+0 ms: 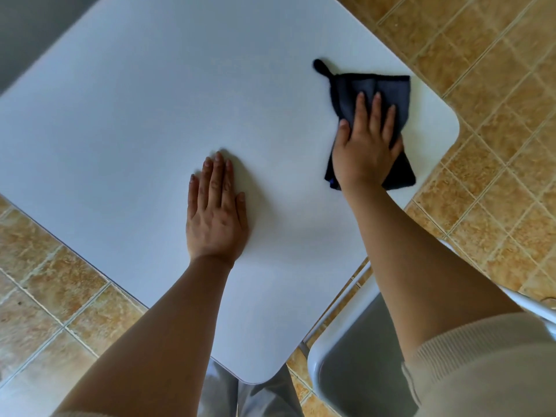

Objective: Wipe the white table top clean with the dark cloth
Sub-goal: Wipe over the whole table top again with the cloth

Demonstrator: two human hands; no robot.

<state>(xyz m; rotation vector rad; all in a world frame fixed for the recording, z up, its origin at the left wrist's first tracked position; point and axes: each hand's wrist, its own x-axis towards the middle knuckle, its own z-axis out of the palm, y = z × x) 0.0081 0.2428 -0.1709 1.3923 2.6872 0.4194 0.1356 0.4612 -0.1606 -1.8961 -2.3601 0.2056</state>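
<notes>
**Mia:** What was the biggest thing you saw?

**Ben:** The white table top [135, 115]. It filled most of the view and had round corners. Under it was a floor [496, 70] of brown tiles.

**Mia:** What came next?

**Ben:** A grey chair [355, 365] stood at the near right, just beside the table's near corner. The person's right arm reached over it, with a cream sleeve [487, 365] pushed up.

**Mia:** Where was the dark cloth?

**Ben:** The dark cloth [388, 88] lay flat on the table, on the right side, near the right edge. A little loop stuck out from its far left corner.

**Mia:** What did the hands do?

**Ben:** The right hand [365, 145] pressed down on the cloth. It lay flat and open, with the fingers spread a bit on top of the cloth. It did not curl around the cloth.

**Mia:** And the other one?

**Ben:** The left hand [215, 212] lay flat on the bare table, near the middle. Its fingers were straight and close together. It held nothing and was well apart from the cloth.
</notes>
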